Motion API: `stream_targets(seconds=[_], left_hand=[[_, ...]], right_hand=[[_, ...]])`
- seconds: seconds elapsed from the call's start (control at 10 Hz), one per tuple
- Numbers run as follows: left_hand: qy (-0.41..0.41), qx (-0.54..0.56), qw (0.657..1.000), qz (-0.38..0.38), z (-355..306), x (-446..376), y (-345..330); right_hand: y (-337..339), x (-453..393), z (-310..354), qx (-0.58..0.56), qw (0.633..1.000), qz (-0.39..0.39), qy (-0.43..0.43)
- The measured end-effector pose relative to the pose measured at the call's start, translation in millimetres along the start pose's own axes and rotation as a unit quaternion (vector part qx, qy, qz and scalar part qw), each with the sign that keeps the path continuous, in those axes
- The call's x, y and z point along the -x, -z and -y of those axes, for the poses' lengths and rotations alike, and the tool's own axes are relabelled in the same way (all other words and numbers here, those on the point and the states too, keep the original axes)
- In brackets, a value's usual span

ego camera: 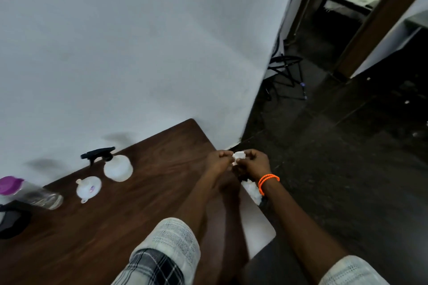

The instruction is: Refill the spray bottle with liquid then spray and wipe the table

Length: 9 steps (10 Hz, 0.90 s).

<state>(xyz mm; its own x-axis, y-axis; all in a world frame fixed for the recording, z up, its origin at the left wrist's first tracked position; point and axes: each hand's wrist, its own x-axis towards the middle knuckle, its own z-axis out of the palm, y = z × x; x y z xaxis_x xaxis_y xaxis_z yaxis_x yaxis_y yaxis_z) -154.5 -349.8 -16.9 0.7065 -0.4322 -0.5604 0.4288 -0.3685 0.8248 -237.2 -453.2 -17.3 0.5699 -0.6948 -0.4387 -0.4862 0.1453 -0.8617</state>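
From the head view, you've got both hands out past the right edge of the table (pixel 143 192), well to the right of the spray bottle (pixel 117 167). Your left hand (pixel 218 161) and right hand (pixel 253 162) each have fingers pinched on a small white wad of tissue (pixel 238 156), looks like you're tearing or bunching it. More white tissue hangs under your right wrist.

The spray bottle stands near the wall with its black trigger head already on. Just left of it sits the white funnel (pixel 88 188), and further left a clear bottle with a purple cap (pixel 30 193) lies on its side. So I'd guess the refill's done. I can't tell if you've sprayed yet; wiping looks like what's left.
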Motion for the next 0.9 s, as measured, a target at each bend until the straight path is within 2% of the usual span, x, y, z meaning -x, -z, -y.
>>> stream_targets(seconds=[0.1, 0.2, 0.4, 0.5, 0.6, 0.7, 0.8, 0.9], left_hand=[[0.06, 0.021, 0.997, 0.045, -13, -5, -48], [0.05, -0.017, 0.995, 0.087, -17, -18, -83], [0.047, -0.087, 0.989, 0.11, -26, -40, -135], [0.051, -0.128, 0.984, 0.113, -27, -45, -143], [0.017, -0.22, 0.973, 0.06, -25, -53, -141], [0.001, -0.257, 0.966, 0.029, -25, -55, -133], [-0.037, -0.311, 0.95, 0.018, -21, -56, -125], [-0.086, -0.336, 0.937, -0.025, -22, -50, -117]], right_hand=[[40, -17, -5, 0.105, 0.993, -0.053, 0.03], [73, -34, -9, 0.175, 0.981, -0.073, 0.041], [116, -74, -19, 0.244, 0.968, -0.048, 0.021], [127, -86, -22, 0.259, 0.966, -0.012, 0.002], [138, -96, -27, 0.272, 0.962, -0.005, -0.016], [147, -101, -28, 0.27, 0.962, -0.004, -0.024], [146, -106, -26, 0.264, 0.964, -0.001, -0.02], [137, -107, -14, 0.262, 0.965, 0.001, -0.009]])
